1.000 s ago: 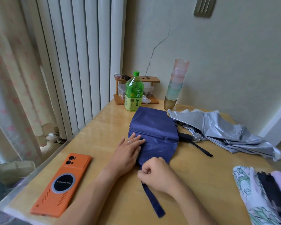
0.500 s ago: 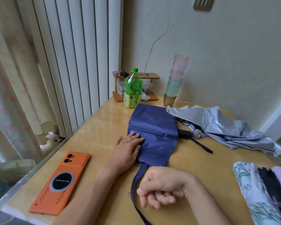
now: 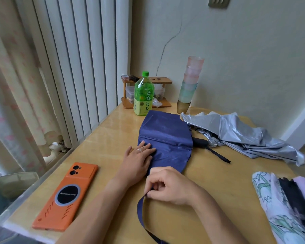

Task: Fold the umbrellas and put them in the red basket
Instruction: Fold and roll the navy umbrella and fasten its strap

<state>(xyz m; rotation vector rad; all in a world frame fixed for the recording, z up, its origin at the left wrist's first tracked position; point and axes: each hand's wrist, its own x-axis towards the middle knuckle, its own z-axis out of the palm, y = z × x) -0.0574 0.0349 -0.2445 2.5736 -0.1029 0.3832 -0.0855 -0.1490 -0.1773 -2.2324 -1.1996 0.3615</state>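
Since half a second ago the right hand (image 3: 173,185) has returned to the navy umbrella (image 3: 165,140) on the tabletop (image 3: 209,175), fingers pinching its strap (image 3: 141,212) while the left hand (image 3: 139,159) presses flat with fingers together; wrapping likely follows.

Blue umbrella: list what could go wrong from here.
1. The left hand only presses flat on the blue umbrella; while the right hand pulls the strap, the loose folds could spring open.
2. The canopy's far edge lies close to the green tea bottle; shifting the bundle might knock it over.
3. The silver umbrella touches the blue one, so its black strap may snag.
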